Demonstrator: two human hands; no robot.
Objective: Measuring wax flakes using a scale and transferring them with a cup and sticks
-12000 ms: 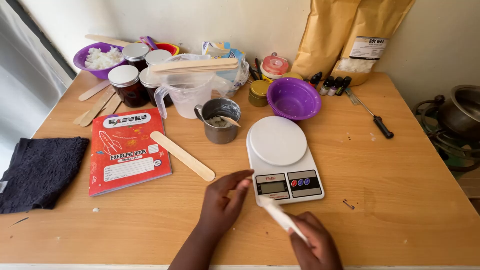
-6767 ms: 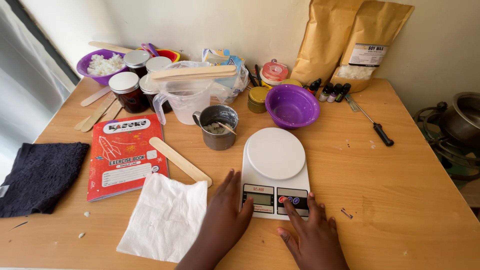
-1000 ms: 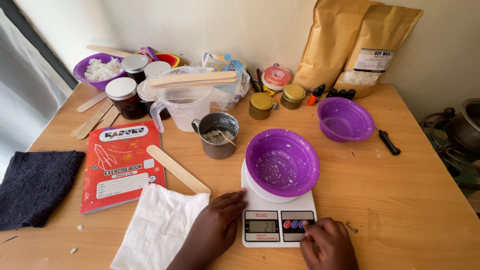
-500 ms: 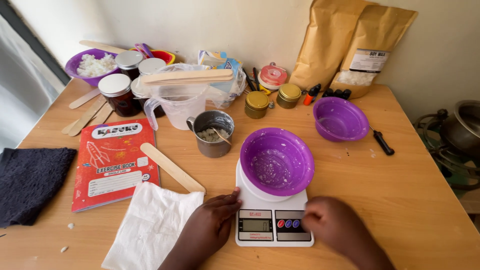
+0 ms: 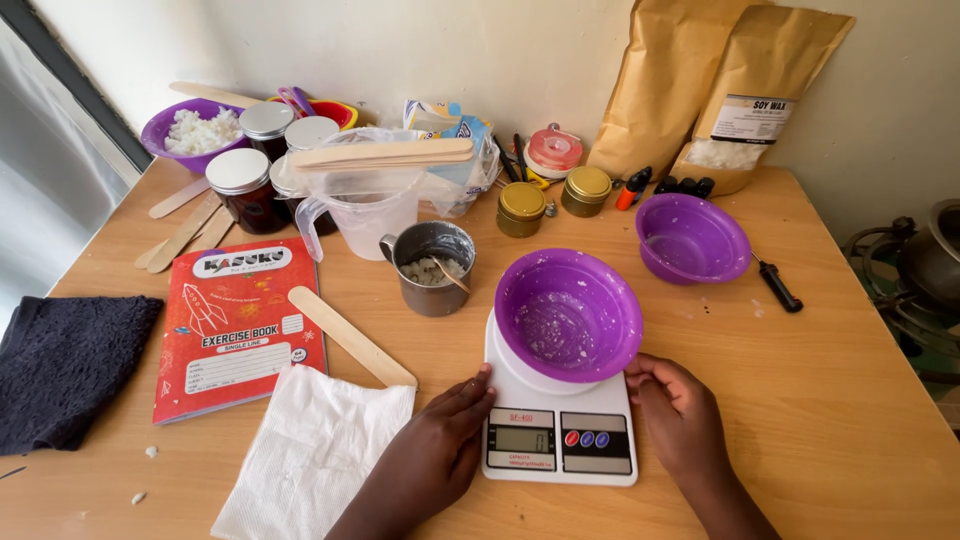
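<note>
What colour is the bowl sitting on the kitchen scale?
Purple bowl, with whitish residue inside; head view.

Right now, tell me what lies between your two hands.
In the head view, the white kitchen scale lies between the left hand and right hand, each touching a side. A purple bowl sits on its platform.

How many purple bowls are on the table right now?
3: one purple bowl on the white scale, one right of it by the brown bags, one holding white chunks at far left.
</note>
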